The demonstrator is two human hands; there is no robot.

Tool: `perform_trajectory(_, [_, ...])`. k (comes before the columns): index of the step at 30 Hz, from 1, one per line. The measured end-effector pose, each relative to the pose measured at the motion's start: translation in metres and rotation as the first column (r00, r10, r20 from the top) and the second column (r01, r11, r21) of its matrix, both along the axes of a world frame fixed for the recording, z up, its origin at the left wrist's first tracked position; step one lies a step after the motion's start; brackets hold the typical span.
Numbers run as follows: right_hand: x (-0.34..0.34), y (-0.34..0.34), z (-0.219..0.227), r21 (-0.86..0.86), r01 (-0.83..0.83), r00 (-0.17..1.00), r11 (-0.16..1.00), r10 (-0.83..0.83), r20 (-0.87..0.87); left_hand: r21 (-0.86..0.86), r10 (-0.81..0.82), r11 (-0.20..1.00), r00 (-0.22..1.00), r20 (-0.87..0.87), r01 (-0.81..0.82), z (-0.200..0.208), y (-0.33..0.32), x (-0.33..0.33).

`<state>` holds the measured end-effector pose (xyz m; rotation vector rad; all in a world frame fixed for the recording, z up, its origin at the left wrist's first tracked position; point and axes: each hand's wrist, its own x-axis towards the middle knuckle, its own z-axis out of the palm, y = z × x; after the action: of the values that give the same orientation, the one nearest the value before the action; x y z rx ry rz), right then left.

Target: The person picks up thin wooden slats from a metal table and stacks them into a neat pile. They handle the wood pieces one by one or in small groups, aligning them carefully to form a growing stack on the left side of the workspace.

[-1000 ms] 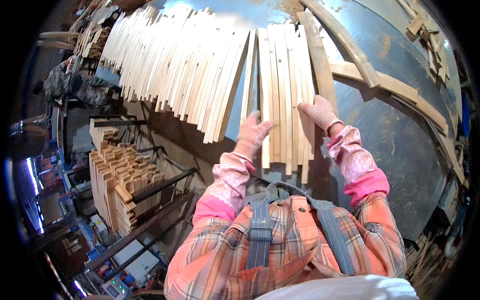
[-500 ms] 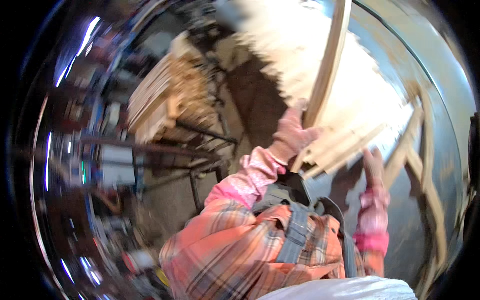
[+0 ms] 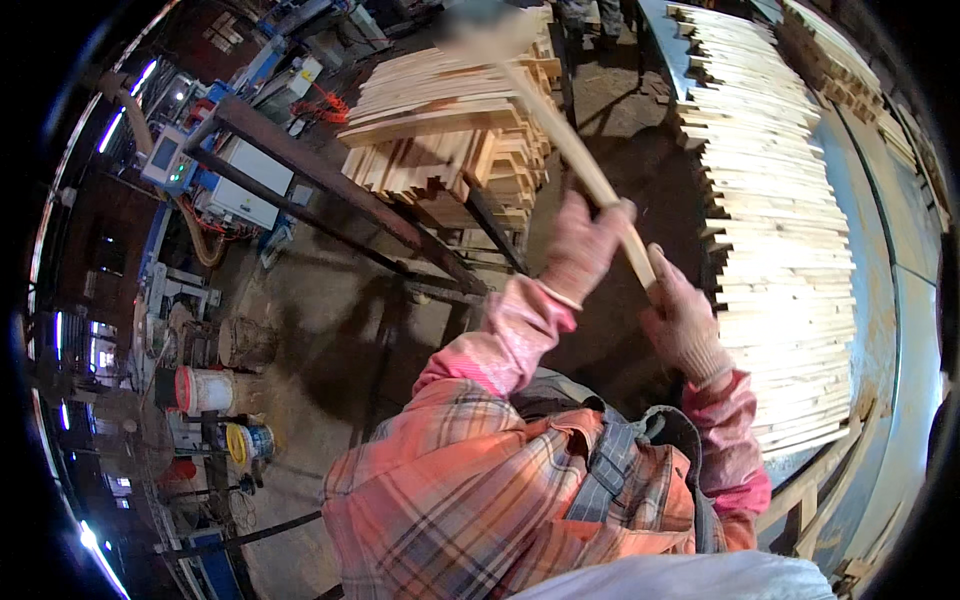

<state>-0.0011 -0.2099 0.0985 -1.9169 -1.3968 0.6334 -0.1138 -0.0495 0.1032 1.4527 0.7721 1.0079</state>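
A long, narrow wooden strip (image 3: 572, 150) slants from my hands up toward the far left, its far end blurred. My left hand (image 3: 583, 248), in a pinkish knitted glove, grips it partway along. My right hand (image 3: 688, 328), gloved alike, is closed around its near end. To the right, many pale wooden strips (image 3: 775, 240) lie side by side in a long row on a metal-topped table (image 3: 830, 165). Beyond my left hand, more strips are piled in a stack (image 3: 440, 120), and the held strip's far end passes over it.
A rusty metal frame (image 3: 330, 185) stands left of the stack. Farther left are a machine with a control panel (image 3: 170, 160), a white bucket (image 3: 203, 390) and a yellow-rimmed bucket (image 3: 248, 442). Loose wood pieces (image 3: 815, 490) lie at the table's near end.
My view has turned from the table toward the stack. The strip has swung to the left, away from the row. My right hand, empty before, now holds its near end.
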Motion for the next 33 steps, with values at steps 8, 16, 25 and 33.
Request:
perform_trajectory(8, [0.025, 0.036, 0.0, 0.004, 0.271, 0.962, 0.962, -0.271, -0.039, 0.408, 0.365, 0.901, 0.762, -0.535, -0.145, -0.006, 0.252, -0.063])
perform_trajectory(16, [0.061, -0.206, -0.095, -0.469, 0.876, 0.266, 0.113, -0.924, 0.274, 0.495, 0.357, 0.803, 0.396, -0.846, 0.333, -0.08, 0.401, -0.002])
perform_trajectory(25, [0.001, -0.403, -0.152, -0.482, 0.654, -0.308, -0.583, -0.787, 0.534, 0.527, 0.442, 0.769, 0.294, -0.848, 0.363, -0.088, 0.376, 0.019])
perform_trajectory(33, [0.04, -0.489, -0.267, -0.247, 0.778, -0.301, -0.577, -0.688, 0.66, 0.547, 0.373, 0.679, 0.412, -0.831, 0.489, -0.085, 0.367, 0.079])
